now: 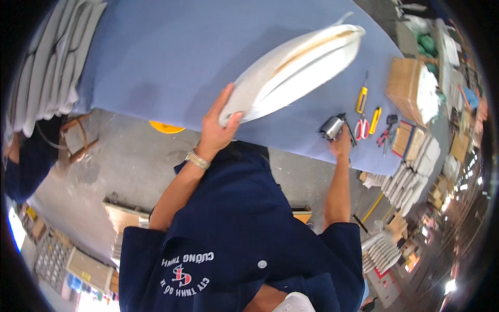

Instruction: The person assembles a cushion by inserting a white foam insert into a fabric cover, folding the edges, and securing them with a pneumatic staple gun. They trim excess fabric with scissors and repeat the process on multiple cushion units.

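My left hand (217, 127) grips the near end of a white fabric-covered cushion (306, 65), thumb on one side and fingers on the other. The cushion is long and curved, tilted up over the blue table, with a tan strip along its open side and a loose fabric tail at the far end. At the table's front edge, my right hand (341, 143) is closed round a black and silver staple gun (332, 127). Just right of it lie red-handled scissors (362, 128), a yellow-handled screwdriver (362, 99) and a yellow utility knife (375, 120).
Red and black pliers (387, 134) lie near the right edge of the blue table (156, 62). Stacked grey cushions (57, 62) stand at the far left, with more (408, 182) at the right. A cardboard box (404, 88) sits beyond the tools. Another person's arm (31, 161) shows at left.
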Demonstrator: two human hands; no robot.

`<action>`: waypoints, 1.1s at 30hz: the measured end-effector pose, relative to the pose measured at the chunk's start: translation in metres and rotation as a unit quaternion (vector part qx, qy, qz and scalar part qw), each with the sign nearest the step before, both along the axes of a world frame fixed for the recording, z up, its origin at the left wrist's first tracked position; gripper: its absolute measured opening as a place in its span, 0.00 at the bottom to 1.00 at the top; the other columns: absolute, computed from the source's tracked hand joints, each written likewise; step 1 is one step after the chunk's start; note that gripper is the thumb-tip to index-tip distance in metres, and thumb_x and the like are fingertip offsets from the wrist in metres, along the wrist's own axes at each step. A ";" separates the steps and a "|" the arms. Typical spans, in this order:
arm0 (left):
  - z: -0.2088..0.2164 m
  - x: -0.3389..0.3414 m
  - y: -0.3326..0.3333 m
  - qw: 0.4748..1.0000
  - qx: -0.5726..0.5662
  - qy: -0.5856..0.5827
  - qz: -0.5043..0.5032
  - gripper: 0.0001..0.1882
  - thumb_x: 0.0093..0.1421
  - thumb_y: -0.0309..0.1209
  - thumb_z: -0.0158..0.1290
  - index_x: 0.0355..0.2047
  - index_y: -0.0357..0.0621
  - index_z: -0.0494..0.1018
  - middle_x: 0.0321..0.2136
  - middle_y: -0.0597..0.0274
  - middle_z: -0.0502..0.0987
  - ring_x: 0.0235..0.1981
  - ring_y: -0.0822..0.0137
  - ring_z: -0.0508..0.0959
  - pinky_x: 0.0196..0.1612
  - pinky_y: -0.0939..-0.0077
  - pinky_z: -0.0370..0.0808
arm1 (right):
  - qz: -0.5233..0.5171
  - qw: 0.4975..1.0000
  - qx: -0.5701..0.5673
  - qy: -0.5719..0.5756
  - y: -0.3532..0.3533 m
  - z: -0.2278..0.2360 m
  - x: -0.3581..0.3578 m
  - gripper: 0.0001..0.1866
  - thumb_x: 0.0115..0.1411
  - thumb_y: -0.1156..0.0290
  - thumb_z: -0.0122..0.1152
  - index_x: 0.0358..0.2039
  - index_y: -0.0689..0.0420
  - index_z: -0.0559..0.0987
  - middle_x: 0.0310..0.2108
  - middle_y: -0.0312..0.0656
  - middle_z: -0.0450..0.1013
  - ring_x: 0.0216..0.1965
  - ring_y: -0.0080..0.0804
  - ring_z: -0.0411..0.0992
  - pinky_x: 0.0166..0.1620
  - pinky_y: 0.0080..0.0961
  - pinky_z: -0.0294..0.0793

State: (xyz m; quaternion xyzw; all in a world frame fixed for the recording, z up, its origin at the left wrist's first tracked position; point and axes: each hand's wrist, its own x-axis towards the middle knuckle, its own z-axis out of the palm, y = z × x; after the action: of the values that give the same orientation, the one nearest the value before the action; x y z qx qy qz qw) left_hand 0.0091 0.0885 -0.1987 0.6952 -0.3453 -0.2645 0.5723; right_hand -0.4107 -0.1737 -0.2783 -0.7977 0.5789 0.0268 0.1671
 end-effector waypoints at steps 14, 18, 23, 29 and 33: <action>0.004 -0.016 0.000 0.996 0.014 -0.088 0.004 0.36 0.63 0.37 0.64 0.69 0.43 0.66 0.67 0.47 0.69 0.70 0.43 0.67 0.71 0.55 0.66 | 0.138 0.897 0.219 -0.358 0.136 0.186 0.197 0.18 0.53 0.71 0.74 0.44 0.63 0.81 0.40 0.45 0.79 0.39 0.35 0.78 0.43 0.29 0.76; -0.002 -0.016 0.002 0.994 -0.004 -0.109 -0.009 0.39 0.58 0.33 0.65 0.70 0.47 0.65 0.68 0.50 0.68 0.70 0.40 0.66 0.71 0.53 0.67 | 0.240 0.900 0.198 -0.305 0.145 0.198 0.234 0.17 0.51 0.72 0.72 0.41 0.64 0.80 0.36 0.47 0.77 0.35 0.41 0.77 0.41 0.31 0.75; -0.002 -0.015 0.003 0.995 -0.019 -0.100 -0.011 0.45 0.52 0.28 0.67 0.71 0.51 0.64 0.70 0.54 0.67 0.70 0.39 0.64 0.70 0.53 0.68 | 0.239 0.916 0.185 -0.263 0.146 0.201 0.243 0.12 0.53 0.75 0.70 0.38 0.64 0.80 0.33 0.43 0.75 0.32 0.35 0.75 0.38 0.28 0.73; -0.004 -0.015 0.003 0.996 -0.013 -0.086 -0.010 0.45 0.51 0.27 0.67 0.70 0.51 0.65 0.69 0.54 0.67 0.70 0.39 0.64 0.69 0.53 0.70 | 0.245 0.914 0.195 -0.259 0.145 0.206 0.248 0.11 0.53 0.76 0.70 0.37 0.63 0.79 0.32 0.43 0.75 0.31 0.35 0.75 0.37 0.29 0.73; -0.003 -0.013 0.003 0.997 -0.015 -0.076 -0.016 0.42 0.53 0.29 0.66 0.70 0.51 0.66 0.70 0.54 0.67 0.70 0.38 0.64 0.68 0.52 0.70 | 0.232 0.917 0.216 -0.243 0.147 0.206 0.251 0.12 0.53 0.75 0.70 0.38 0.62 0.79 0.32 0.43 0.76 0.31 0.35 0.75 0.38 0.29 0.74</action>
State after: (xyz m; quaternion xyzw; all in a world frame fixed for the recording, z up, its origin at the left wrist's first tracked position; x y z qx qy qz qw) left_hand -0.0034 0.0917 -0.2020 0.6989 -0.4024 -0.2146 0.5509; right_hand -0.1596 -0.0272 -0.0725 -0.8361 0.2991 -0.0050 0.4598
